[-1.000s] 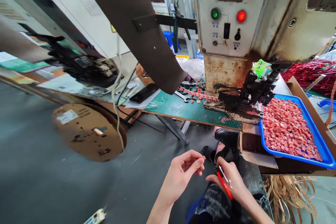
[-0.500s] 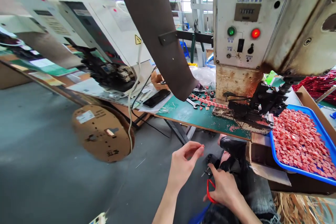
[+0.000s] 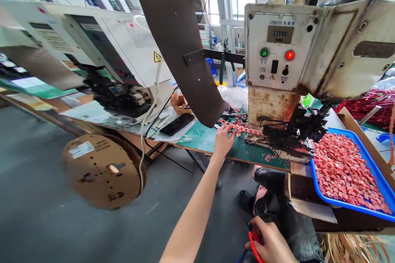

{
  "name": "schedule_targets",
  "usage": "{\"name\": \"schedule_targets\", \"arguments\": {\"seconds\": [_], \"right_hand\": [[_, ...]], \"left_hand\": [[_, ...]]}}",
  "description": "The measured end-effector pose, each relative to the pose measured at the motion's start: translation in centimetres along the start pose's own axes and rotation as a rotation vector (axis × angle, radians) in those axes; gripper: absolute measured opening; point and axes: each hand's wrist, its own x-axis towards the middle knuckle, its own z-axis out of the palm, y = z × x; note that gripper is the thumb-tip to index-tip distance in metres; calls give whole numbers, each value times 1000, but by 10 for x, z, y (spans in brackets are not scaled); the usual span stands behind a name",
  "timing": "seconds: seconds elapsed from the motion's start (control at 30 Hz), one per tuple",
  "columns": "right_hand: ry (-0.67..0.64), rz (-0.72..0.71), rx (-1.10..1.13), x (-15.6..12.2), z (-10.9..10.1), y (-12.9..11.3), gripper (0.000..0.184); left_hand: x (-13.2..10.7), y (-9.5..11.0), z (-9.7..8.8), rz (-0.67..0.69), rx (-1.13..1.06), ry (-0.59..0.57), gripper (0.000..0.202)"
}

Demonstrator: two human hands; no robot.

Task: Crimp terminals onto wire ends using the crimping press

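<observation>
My left hand (image 3: 224, 141) reaches over the front edge of the green-topped bench. Its thumb and fingers close on a strip of small pink pieces (image 3: 251, 131), which runs right into the black tooling (image 3: 293, 129) of the worn press. Low in the view, above my lap, my right hand (image 3: 271, 241) is wrapped round red-handled scissors (image 3: 253, 243). Their dark end points up and left, partly hidden by the fingers. Loose pink and dark bits lie behind the left hand.
A blue tray (image 3: 348, 204) heaped with pink pieces stands to the right on a cardboard box. A brown curved guard (image 3: 185, 45) hangs above the left hand. A black phone (image 3: 177, 124) lies on the bench. At left is a large cardboard reel (image 3: 101, 172).
My left hand has moved up and forward from above the floor to the pink strip. The right hand has dropped slightly, still with the scissors. The view has tilted up a little.
</observation>
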Motion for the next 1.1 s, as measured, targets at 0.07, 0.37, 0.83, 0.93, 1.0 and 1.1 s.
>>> {"name": "schedule_targets", "arguments": {"seconds": [0.07,0.37,0.83,0.93,1.0,1.1], "right_hand": [[7,-16,44,-1,5,6,35],[173,-156,372,-1,-6,-15,23],[423,-380,243,25,-30,-82,42],[365,-353,113,-4,-53,-75,38],[294,-332,54,-27,-70,-71,31],[290,-261,-26,-55,-95,-62,22]], "left_hand": [[1,-4,-3,-5,9,25,13],[-104,-5,-55,-210,-181,77,41],[-181,15,-58,-341,-400,-201,71],[-131,2,-76,-153,24,23,79],[-100,-8,-84,-98,198,72,80],[-59,-24,-88,-48,333,19,73]]}}
